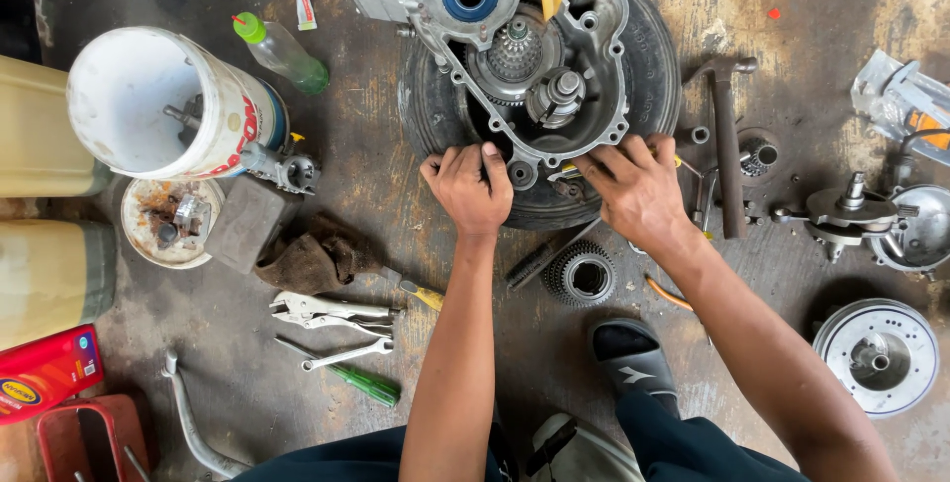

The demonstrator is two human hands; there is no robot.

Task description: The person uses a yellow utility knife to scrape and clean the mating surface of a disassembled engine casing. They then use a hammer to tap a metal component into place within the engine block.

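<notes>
An open engine crankcase (539, 76) with gears inside lies on a black tyre (653, 66) on the floor. My left hand (467, 188) rests curled on the case's near edge and the tyre. My right hand (633, 190) lies on the near right edge, fingers pointing left toward the case; whether it holds a small part is hidden. A round toothed clutch gear (582, 276) sits on the floor between my forearms.
Around lie a hammer (729, 136), a crankshaft (849, 213), a round drum (879, 353), locking pliers (332, 312), a green screwdriver (361, 381), a brown rag (312, 259), a white bucket (158, 106) and a green bottle (282, 51). My sandalled foot (633, 358) is below the gear.
</notes>
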